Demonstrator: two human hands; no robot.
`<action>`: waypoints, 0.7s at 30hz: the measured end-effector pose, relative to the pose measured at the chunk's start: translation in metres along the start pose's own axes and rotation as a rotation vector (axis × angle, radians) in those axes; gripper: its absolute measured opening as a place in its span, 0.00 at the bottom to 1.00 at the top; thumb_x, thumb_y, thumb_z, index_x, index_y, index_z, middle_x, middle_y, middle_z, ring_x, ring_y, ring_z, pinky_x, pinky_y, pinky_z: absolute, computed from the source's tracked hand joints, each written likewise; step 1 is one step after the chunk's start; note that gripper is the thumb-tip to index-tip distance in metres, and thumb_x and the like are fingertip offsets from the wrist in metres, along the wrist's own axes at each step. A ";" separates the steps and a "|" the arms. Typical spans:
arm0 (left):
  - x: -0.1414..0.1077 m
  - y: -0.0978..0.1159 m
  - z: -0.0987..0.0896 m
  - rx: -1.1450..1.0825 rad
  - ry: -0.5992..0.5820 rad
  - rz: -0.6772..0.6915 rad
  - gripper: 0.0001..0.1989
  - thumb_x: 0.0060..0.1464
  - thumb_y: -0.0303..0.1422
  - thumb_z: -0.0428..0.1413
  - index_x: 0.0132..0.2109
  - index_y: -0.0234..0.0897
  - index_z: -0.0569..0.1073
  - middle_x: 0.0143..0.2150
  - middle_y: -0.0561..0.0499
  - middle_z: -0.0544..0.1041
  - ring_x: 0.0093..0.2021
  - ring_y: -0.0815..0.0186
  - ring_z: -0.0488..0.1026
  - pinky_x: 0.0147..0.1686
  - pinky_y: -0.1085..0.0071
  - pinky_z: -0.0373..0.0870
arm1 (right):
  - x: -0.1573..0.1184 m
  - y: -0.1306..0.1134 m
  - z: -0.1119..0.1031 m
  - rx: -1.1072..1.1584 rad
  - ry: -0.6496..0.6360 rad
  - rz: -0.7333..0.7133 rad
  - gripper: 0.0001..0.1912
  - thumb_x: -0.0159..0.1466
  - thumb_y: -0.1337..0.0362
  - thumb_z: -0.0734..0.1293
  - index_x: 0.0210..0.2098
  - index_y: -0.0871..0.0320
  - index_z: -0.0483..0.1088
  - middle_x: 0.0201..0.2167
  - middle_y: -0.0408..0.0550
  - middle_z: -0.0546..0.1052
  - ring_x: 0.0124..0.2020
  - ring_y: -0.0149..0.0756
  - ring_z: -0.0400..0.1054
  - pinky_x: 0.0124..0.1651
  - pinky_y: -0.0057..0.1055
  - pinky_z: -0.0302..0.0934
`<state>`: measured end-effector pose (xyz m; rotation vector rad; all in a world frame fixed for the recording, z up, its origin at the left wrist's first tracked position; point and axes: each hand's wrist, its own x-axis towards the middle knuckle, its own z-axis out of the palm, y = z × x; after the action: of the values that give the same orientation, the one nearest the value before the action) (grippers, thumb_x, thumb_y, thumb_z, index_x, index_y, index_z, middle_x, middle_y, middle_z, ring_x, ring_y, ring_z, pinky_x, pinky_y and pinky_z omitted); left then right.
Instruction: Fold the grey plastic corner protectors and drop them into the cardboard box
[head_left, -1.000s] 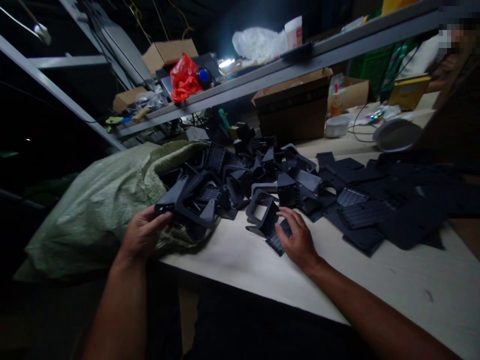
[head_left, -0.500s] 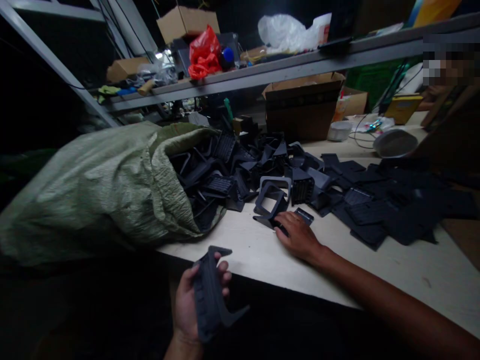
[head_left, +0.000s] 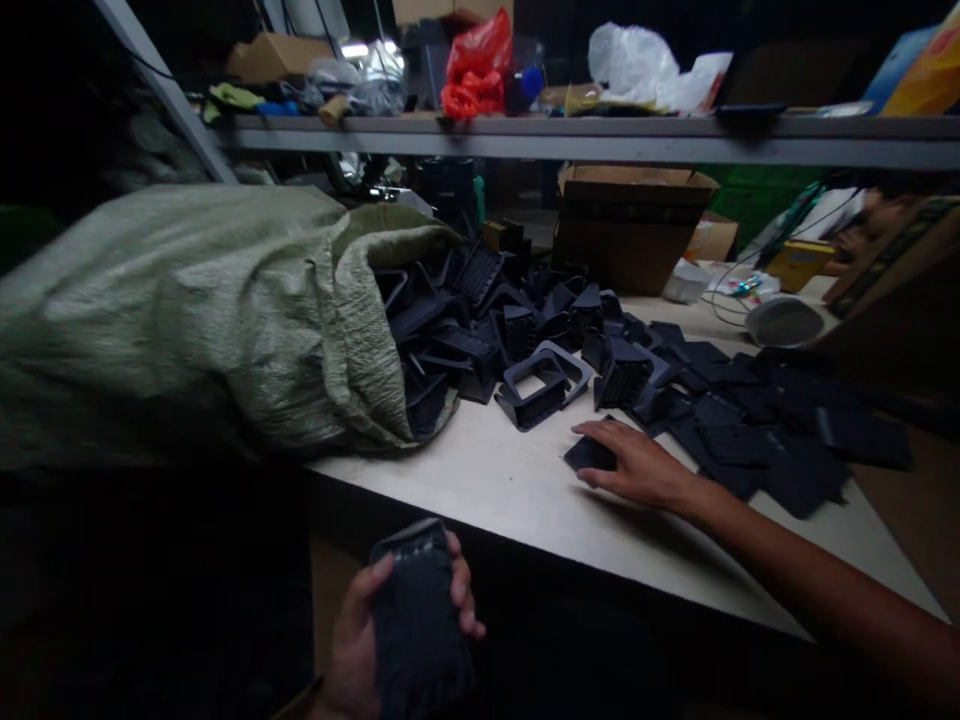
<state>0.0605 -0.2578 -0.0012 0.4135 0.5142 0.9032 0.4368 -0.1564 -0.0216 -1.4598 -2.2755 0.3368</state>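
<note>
Two hands in view; your left hand point(head_left: 352, 640) curls round a black moulded plastic part point(head_left: 420, 625), held below the edge of the pale workbench point(head_left: 480, 480); your right hand point(head_left: 637, 470) lies spread, fingertips touching a flat black piece point(head_left: 590, 455) on the bench; both pieces look light, stiff; take them by their edges.

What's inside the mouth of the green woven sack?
Black plastic parts lie in the mouth of the green woven sack and spill onto the table; further in, the sack's folds and shadow hide anything else.
</note>
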 end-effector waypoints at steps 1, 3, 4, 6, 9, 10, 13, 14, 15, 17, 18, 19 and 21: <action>-0.001 0.001 -0.005 0.020 0.017 -0.016 0.25 0.60 0.52 0.57 0.51 0.38 0.82 0.38 0.43 0.79 0.36 0.55 0.79 0.43 0.55 0.78 | -0.007 -0.001 0.000 -0.037 -0.006 0.037 0.31 0.62 0.53 0.76 0.63 0.54 0.74 0.60 0.57 0.77 0.59 0.55 0.72 0.63 0.51 0.66; 0.003 0.001 -0.014 0.085 0.035 -0.073 0.27 0.60 0.55 0.56 0.50 0.38 0.83 0.38 0.41 0.80 0.36 0.54 0.79 0.43 0.57 0.78 | -0.016 -0.006 0.008 -0.104 -0.011 0.120 0.28 0.59 0.53 0.79 0.57 0.54 0.77 0.53 0.57 0.79 0.54 0.56 0.74 0.57 0.49 0.69; 0.007 0.000 -0.016 0.132 0.036 -0.112 0.29 0.59 0.58 0.57 0.49 0.37 0.83 0.39 0.40 0.80 0.36 0.54 0.80 0.42 0.59 0.77 | -0.019 -0.011 0.013 -0.122 -0.010 0.154 0.23 0.60 0.55 0.78 0.52 0.54 0.79 0.50 0.56 0.80 0.51 0.55 0.75 0.54 0.48 0.70; 0.015 -0.002 -0.019 0.234 0.028 -0.187 0.33 0.58 0.61 0.57 0.50 0.37 0.83 0.40 0.39 0.81 0.36 0.54 0.81 0.38 0.63 0.76 | -0.020 -0.021 0.024 -0.121 -0.002 0.184 0.10 0.63 0.60 0.75 0.44 0.54 0.80 0.42 0.54 0.81 0.45 0.51 0.76 0.49 0.44 0.71; 0.023 -0.001 -0.017 0.319 -0.013 -0.245 0.39 0.56 0.66 0.55 0.53 0.35 0.82 0.41 0.37 0.82 0.36 0.55 0.81 0.35 0.65 0.75 | -0.019 -0.041 0.027 -0.080 0.026 0.171 0.04 0.67 0.64 0.70 0.40 0.55 0.79 0.39 0.52 0.80 0.42 0.47 0.76 0.48 0.42 0.70; 0.024 0.001 -0.016 0.315 -0.030 -0.244 0.41 0.56 0.67 0.53 0.53 0.35 0.82 0.40 0.37 0.82 0.35 0.55 0.81 0.35 0.65 0.75 | -0.019 -0.047 0.023 -0.050 0.054 0.170 0.05 0.68 0.63 0.69 0.41 0.55 0.78 0.40 0.51 0.80 0.42 0.46 0.75 0.47 0.41 0.71; 0.022 0.005 -0.014 0.228 -0.057 -0.190 0.42 0.57 0.68 0.50 0.53 0.33 0.81 0.39 0.38 0.82 0.35 0.54 0.81 0.37 0.62 0.77 | -0.019 -0.058 0.011 0.302 0.235 0.297 0.14 0.70 0.52 0.70 0.44 0.56 0.78 0.38 0.50 0.80 0.38 0.42 0.75 0.43 0.38 0.72; 0.021 0.006 -0.013 0.183 -0.055 -0.159 0.42 0.57 0.67 0.51 0.53 0.33 0.82 0.39 0.37 0.82 0.36 0.53 0.81 0.39 0.60 0.78 | -0.020 -0.058 0.009 0.486 0.305 0.385 0.18 0.68 0.47 0.72 0.43 0.56 0.78 0.37 0.49 0.80 0.36 0.41 0.75 0.41 0.38 0.73; 0.020 0.005 -0.013 0.132 -0.048 -0.122 0.42 0.56 0.67 0.52 0.52 0.32 0.82 0.39 0.37 0.82 0.37 0.52 0.81 0.41 0.58 0.79 | -0.022 -0.056 0.008 0.653 0.357 0.479 0.23 0.65 0.42 0.73 0.43 0.56 0.78 0.37 0.49 0.81 0.35 0.41 0.76 0.40 0.38 0.74; 0.018 0.002 -0.012 0.008 -0.023 -0.035 0.42 0.54 0.68 0.55 0.50 0.30 0.82 0.38 0.38 0.81 0.38 0.52 0.81 0.45 0.55 0.80 | -0.030 -0.046 0.011 0.818 0.368 0.634 0.31 0.59 0.34 0.74 0.40 0.57 0.77 0.35 0.52 0.81 0.33 0.42 0.77 0.38 0.39 0.75; 0.018 -0.002 -0.013 -0.061 -0.001 0.007 0.42 0.54 0.67 0.56 0.49 0.30 0.82 0.38 0.39 0.82 0.39 0.52 0.81 0.48 0.53 0.80 | -0.036 -0.040 0.013 0.814 0.336 0.685 0.33 0.58 0.32 0.73 0.38 0.58 0.77 0.33 0.53 0.81 0.31 0.43 0.77 0.35 0.39 0.75; 0.018 -0.005 -0.014 -0.130 0.023 0.043 0.41 0.54 0.67 0.56 0.49 0.29 0.82 0.39 0.40 0.82 0.40 0.53 0.81 0.50 0.52 0.81 | -0.043 -0.034 0.014 0.782 0.288 0.721 0.34 0.57 0.31 0.73 0.36 0.59 0.77 0.30 0.54 0.80 0.29 0.44 0.76 0.32 0.38 0.74; 0.019 -0.013 -0.017 -0.237 0.065 0.082 0.40 0.57 0.65 0.55 0.50 0.29 0.81 0.42 0.39 0.83 0.44 0.53 0.82 0.54 0.50 0.80 | -0.055 -0.023 0.012 0.684 0.201 0.765 0.33 0.57 0.33 0.74 0.32 0.60 0.78 0.24 0.54 0.78 0.24 0.43 0.73 0.27 0.36 0.68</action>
<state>0.0681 -0.2471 -0.0265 0.1916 0.4459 1.0459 0.4331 -0.2158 -0.0349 -1.7749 -1.1641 1.0122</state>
